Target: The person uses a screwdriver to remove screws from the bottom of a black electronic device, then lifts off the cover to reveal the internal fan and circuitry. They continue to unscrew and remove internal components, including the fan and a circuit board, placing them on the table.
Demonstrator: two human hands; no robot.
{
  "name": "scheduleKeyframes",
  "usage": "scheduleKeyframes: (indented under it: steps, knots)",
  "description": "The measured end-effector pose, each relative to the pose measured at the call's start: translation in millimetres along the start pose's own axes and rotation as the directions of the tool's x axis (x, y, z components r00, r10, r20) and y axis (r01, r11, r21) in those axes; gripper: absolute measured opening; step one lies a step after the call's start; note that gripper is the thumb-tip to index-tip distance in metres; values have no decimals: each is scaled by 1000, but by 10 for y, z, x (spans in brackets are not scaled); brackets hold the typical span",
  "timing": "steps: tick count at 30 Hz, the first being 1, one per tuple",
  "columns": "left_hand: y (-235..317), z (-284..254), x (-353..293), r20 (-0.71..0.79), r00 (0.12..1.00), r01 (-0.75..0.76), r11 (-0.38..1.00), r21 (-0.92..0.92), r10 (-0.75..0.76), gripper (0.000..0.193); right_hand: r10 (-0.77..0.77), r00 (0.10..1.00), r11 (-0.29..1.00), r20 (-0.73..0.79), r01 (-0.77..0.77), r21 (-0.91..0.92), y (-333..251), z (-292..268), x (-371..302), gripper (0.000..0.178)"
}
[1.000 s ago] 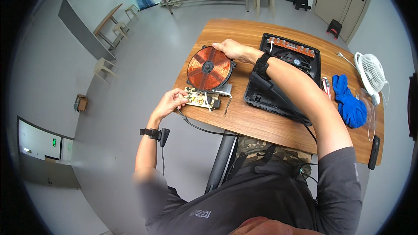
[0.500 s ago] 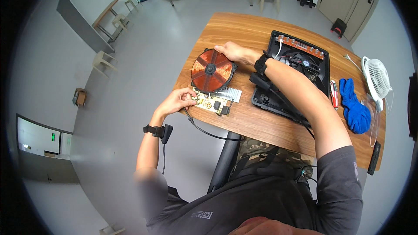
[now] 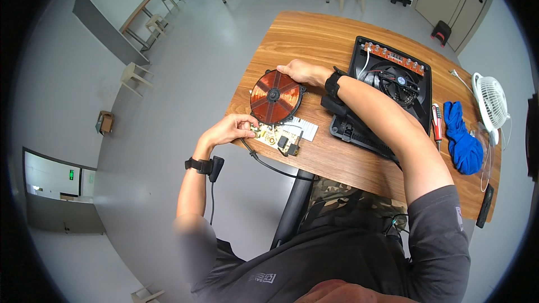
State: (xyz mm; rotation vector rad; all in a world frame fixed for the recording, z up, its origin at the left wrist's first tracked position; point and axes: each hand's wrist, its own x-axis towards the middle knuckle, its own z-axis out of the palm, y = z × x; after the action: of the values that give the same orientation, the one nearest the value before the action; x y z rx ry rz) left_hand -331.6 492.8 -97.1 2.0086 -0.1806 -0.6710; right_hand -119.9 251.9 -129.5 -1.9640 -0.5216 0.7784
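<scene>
A round copper coil (image 3: 275,99) in a black frame sits near the table's left edge, overlapping the far side of a pale yellow circuit board (image 3: 268,137). My right hand (image 3: 301,72) grips the coil's far right rim, with the thumb at its top edge. My left hand (image 3: 233,128) is closed in a pinch at the board's left edge; its fingertips hide what exactly they hold there. A silvery finned heat sink (image 3: 306,129) shows beside the coil on the board. From near the left fingers a black cable (image 3: 264,164) runs down over the table's edge.
Right of the coil lies an opened black housing (image 3: 352,127) containing a fan (image 3: 400,81) and an orange button board (image 3: 394,58). Farther right are a red screwdriver (image 3: 437,122), a blue cloth (image 3: 463,146) and a white desk fan (image 3: 490,101). My right forearm crosses over the housing.
The coil and my right hand have moved slightly toward me, and the coil looks a little more tilted. My left hand stays at the board's edge. The view has shifted slightly.
</scene>
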Motion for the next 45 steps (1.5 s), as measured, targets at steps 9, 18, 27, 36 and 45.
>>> scheduleKeyframes:
  steps: [9,18,27,36,45]
  knots:
    - [-51,17,5,-16,1000,5,1000,-29,-5,21,98,994,958,44,-82,-275,-157,-75,-97,48]
    - [-3,25,5,-42,999,28,1000,10,-28,20,191,964,961,184,-146,-236,-218,-203,-163,47]
    - [59,41,-4,-52,998,46,999,25,-44,19,278,957,923,80,-243,-298,-184,-165,-84,38]
    - [118,60,-38,-57,996,66,997,27,-64,19,195,981,874,18,-166,-457,-188,-170,24,24]
    - [123,115,-97,-121,987,117,990,79,-107,19,98,995,794,-12,-85,-601,-318,-16,-109,28]
